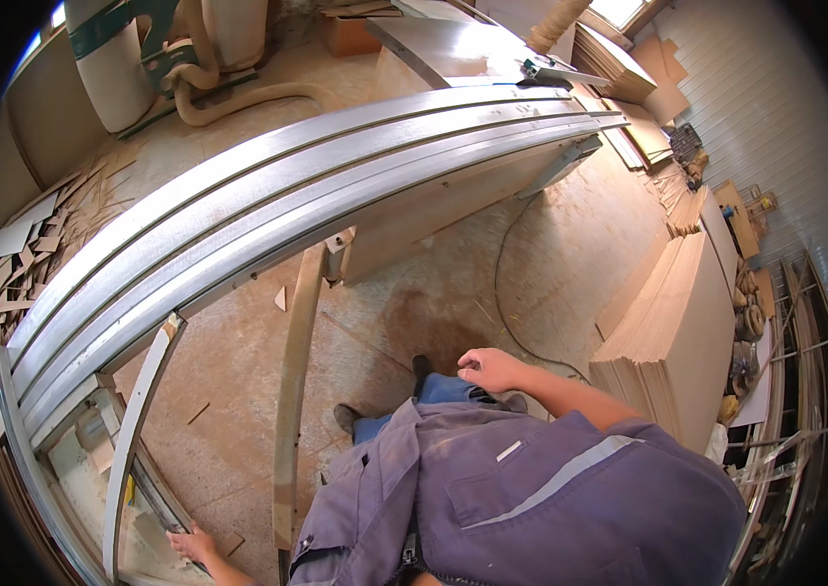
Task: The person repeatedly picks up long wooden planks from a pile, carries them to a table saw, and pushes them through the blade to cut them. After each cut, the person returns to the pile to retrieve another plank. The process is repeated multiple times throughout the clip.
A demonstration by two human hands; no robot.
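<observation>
At the lower left, my left hand (194,547) is at the lower end of a dark metal rail (162,496), its fingers reaching over the edge with nothing visible in them. My right hand (492,370) hangs in front of my body with the fingers loosely curled, and no object shows in it. Beyond both hands runs a long grooved metal sliding table (238,190), like that of a panel saw. Two bars come toward me from it: a pale curved one (137,439) beside my left hand and a wooden-looking one (294,391) nearer my legs.
Tall stacks of boards (673,322) stand to the right, with a metal rack (809,391) behind. Offcuts (28,254) lie heaped at far left. A dust collector hose (253,103) curves across the floor behind the machine. A thin cable (500,283) trails over the floor.
</observation>
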